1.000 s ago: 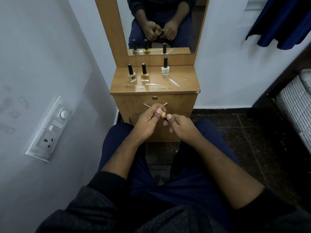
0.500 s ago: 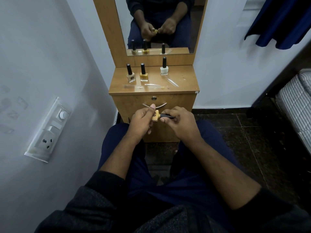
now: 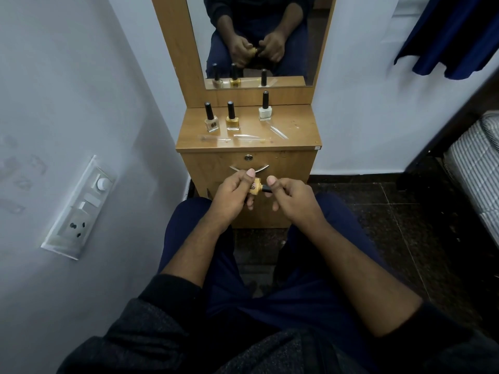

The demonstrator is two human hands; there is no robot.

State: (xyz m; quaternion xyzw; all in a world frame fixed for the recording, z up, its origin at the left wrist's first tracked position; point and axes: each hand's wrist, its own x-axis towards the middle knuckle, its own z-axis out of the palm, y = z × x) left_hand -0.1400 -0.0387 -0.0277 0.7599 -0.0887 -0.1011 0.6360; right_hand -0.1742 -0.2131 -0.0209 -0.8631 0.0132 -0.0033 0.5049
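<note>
A small gold nail polish bottle point(image 3: 255, 186) lies on its side between my hands, in front of the drawer. My left hand point(image 3: 234, 197) grips the glass body, thumb on top. My right hand point(image 3: 287, 198) pinches the black cap point(image 3: 266, 188), which still meets the bottle's neck. Three more polish bottles stand on the wooden dresser top point(image 3: 294, 133): a beige one point(image 3: 211, 120), a gold one point(image 3: 232, 119) and a white one point(image 3: 265, 109).
Clear plastic strips point(image 3: 247, 137) lie on the dresser top. A mirror point(image 3: 259, 39) rises behind it. A switch and socket panel point(image 3: 81, 209) is on the left wall. Blue cloth point(image 3: 453, 36) hangs at the upper right, and a striped mattress point(image 3: 475, 168) is at the right edge.
Both hands have dropped slightly from the drawer handle. The bottle has turned from pointing away to lying sideways, with its black cap now showing between my thumbs.
</note>
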